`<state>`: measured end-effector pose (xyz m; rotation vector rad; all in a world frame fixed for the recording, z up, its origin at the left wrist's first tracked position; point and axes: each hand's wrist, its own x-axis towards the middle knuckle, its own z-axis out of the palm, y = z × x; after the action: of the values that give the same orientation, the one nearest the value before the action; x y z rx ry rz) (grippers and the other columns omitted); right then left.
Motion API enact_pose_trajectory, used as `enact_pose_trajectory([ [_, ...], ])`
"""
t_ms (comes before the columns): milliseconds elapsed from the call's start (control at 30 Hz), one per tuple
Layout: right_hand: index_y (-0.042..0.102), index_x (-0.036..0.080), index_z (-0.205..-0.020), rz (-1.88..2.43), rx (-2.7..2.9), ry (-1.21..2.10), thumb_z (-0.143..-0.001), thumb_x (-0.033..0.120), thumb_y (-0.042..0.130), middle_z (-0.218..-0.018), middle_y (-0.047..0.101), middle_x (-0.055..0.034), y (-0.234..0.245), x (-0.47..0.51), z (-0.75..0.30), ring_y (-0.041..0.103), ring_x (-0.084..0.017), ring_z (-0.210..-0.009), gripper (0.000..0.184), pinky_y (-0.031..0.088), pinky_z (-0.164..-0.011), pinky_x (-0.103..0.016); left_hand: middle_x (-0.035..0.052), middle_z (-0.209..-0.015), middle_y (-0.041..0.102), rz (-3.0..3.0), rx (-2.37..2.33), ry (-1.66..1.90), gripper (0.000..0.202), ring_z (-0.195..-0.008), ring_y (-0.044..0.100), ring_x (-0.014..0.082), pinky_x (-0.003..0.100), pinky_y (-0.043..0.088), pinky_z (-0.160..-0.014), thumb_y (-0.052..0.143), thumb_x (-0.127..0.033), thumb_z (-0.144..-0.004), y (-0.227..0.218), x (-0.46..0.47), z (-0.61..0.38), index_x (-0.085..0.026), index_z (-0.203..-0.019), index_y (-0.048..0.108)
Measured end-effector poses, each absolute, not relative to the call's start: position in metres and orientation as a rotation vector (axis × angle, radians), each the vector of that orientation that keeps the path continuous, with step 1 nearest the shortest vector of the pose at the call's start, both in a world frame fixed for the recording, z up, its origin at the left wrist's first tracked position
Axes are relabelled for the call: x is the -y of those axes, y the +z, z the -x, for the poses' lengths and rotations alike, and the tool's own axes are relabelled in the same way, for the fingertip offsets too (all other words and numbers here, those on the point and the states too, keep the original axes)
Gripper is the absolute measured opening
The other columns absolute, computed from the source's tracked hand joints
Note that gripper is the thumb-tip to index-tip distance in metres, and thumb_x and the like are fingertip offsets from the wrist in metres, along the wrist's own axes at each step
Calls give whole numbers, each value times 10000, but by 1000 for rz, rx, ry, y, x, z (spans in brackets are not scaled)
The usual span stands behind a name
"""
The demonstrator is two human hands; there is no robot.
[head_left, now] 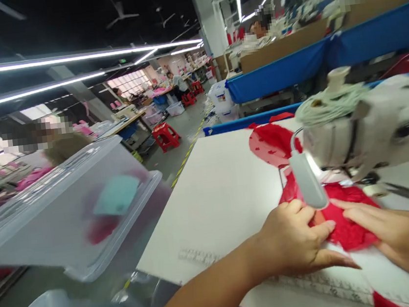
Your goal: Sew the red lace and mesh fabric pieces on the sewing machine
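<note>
The left hand's [291,237] fingers bend over red cloth [355,215]; whether they pinch, I cannot tell. The right hand's [397,225] fingers lie outstretched on it, apparently to keep it flat. The cloth lies on a white table [201,193] beside the sewing machine's [332,144] head, under a lamp [308,181], probably for light. A ruler strip's [326,287] figures are blurred; no brand is legible.

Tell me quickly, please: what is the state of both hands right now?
Left hand: open, on the red fabric, thumb spread apart.
Right hand: on the same fabric, partly hidden; whether it grips cannot be told.
</note>
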<state>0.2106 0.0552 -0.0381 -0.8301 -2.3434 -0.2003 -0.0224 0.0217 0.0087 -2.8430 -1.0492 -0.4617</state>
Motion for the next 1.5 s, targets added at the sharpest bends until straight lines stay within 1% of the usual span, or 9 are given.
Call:
enact_pose_trajectory([
  [133, 669, 204, -916, 829, 2458, -338, -553, -5, 373, -990, 756, -41, -15, -52, -200, 693, -166, -595, 513, 504, -446, -243, 96, -796, 600, 2803, 1048, -506, 782, -608, 516, 180, 308, 432, -560, 144, -705, -910, 9, -21, 24, -147, -993, 686],
  [300, 659, 227, -942, 1001, 2518, -220, -597, -27, 386, -1073, 737, -22, -16, -47, -201, 687, -158, -657, 508, 497, -506, -241, 81, -764, 566, 2805, 1014, -575, 790, -598, 492, 172, 303, 432, -549, 96, -679, -920, 7, -22, 25, -153, -990, 681],
  [500, 663, 225, -919, 1051, 2451, -243, -602, -27, 408, -1086, 731, -30, -21, -44, -201, 678, -163, -667, 479, 428, -504, -255, 103, -850, 613, 2857, 1008, -516, 741, -679, 525, 190, 321, 458, -609, 131, -637, -946, 13, -21, 26, -156, -1065, 682],
  [667, 660, 219, -1069, 1111, 2477, -223, -626, -18, 418, -1046, 731, -41, -23, -45, -203, 653, -158, -698, 558, 360, -510, -263, 150, -1001, 638, 2910, 1030, -371, 707, -781, 546, 228, 366, 483, -672, 187, -624, -953, 15, -25, 26, -143, -1176, 656],
  [733, 662, 210, -1070, 1124, 2489, -211, -642, -10, 411, -989, 736, -37, -21, -45, -204, 631, -153, -668, 542, 336, -500, -265, 166, -1076, 635, 2925, 1036, -337, 714, -800, 550, 232, 380, 493, -692, 183, -621, -954, 15, -26, 26, -137, -1204, 644],
  [833, 670, 193, -1008, 1130, 2494, -212, -662, -2, 397, -941, 738, -41, -17, -45, -203, 615, -147, -655, 482, 301, -487, -266, 178, -1151, 625, 2928, 1036, -298, 713, -834, 563, 233, 396, 505, -733, 178, -615, -958, 14, -27, 25, -138, -1236, 629],
  [1033, 634, 187, -795, 1104, 2523, -223, -668, 20, 392, -864, 734, -27, -11, -46, -203, 580, -131, -590, 321, 221, -452, -281, 187, -1174, 627, 2921, 1032, -319, 760, -852, 568, 245, 416, 515, -753, 134, -623, -951, 13, -27, 24, -128, -1239, 635],
  [1267, 646, 177, -894, 1090, 2554, -209, -661, 15, 376, -857, 727, -29, -8, -47, -205, 555, -124, -569, 392, 215, -452, -270, 190, -1156, 634, 2917, 1026, -358, 774, -865, 557, 250, 412, 517, -765, 134, -622, -951, 13, -27, 23, -111, -1211, 653],
  [1500, 602, 184, -728, 1110, 2514, -249, -665, 30, 397, -874, 731, -23, -11, -51, -205, 536, -111, -551, 264, 210, -445, -259, 193, -1213, 616, 2864, 1028, -354, 762, -882, 566, 254, 412, 514, -777, 139, -618, -953, 9, -28, 24, -115, -1250, 629],
])
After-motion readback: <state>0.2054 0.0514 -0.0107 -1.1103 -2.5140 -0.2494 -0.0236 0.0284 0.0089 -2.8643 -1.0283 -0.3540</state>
